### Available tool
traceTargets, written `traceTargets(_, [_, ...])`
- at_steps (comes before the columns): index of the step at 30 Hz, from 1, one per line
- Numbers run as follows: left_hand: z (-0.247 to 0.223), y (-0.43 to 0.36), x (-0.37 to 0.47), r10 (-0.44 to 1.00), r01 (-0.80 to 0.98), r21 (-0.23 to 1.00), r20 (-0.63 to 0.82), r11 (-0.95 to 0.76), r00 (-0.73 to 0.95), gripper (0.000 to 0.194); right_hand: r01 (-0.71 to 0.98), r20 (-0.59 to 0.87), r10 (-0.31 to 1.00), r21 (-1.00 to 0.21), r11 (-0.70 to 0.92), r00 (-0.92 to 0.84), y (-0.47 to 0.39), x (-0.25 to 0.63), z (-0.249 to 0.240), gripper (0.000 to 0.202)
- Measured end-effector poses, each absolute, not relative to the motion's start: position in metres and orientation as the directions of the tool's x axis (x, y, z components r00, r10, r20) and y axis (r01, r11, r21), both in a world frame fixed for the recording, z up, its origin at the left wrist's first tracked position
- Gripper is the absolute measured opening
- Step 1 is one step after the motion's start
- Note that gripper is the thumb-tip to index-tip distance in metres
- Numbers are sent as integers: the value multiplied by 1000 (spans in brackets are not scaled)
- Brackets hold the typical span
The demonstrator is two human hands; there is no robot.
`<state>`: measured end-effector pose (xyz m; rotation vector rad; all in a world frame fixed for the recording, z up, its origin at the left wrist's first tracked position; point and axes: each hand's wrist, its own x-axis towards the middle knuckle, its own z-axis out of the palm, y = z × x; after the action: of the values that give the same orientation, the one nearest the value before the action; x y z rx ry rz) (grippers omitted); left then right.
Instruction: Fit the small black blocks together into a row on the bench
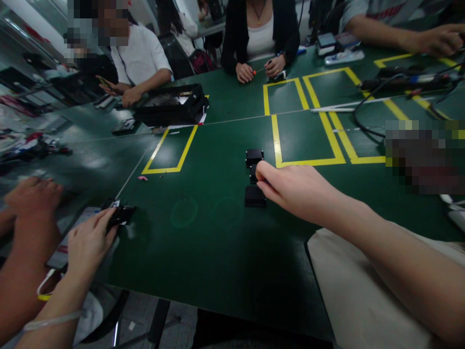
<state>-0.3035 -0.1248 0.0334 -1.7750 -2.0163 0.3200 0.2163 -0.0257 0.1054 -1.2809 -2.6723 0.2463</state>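
Here's my right hand (288, 186) out at three o'clock, finger and thumb pinched closed on the middle black block (253, 173) — a short dark row, the far block (255, 156) at twelve o'clock from it, the near block (255, 197) at six. Doing this well, I reckon, takes a light grip on the edges, a steady wrist and no knuckle nudging either neighbour. Between eight and nine o'clock, my left hand (89, 240) grips a glossy black piece (124, 214) beside a phone-like device (62, 252). Now the murky bits: my fingertips cover the middle block's right end, so I can't tell whether it rests on the green table (203, 261) or hangs just clear. The left-hand piece is blurred — its near end lost behind my fingers.
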Motion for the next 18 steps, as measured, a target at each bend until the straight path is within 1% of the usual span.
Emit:
traceTargets(10, [34, -116, -313, 989, 890, -444, 144, 102, -41, 47, 757, 56, 783, -225, 614, -619, -27, 215, 107, 22])
traceTargets(12, [35, -117, -307, 980, 903, -411, 195, 126, -48, 46, 759, 54, 785, -227, 611, -617, -26, 215, 107, 21])
traceTargets(15, [40, -111, -286, 947, 931, -325, 315, 169, -62, 44, 761, 56, 786, -215, 612, -616, -26, 215, 107, 21])
traceTargets(16, [42, -107, -276, 944, 943, -300, 328, 146, -42, 43, 761, 61, 785, -211, 614, -616, -26, 215, 107, 21])
traceTargets(18, [44, -93, -254, 946, 965, -259, 321, 47, 40, 40, 760, 74, 784, -204, 617, -616, -25, 215, 106, 21])
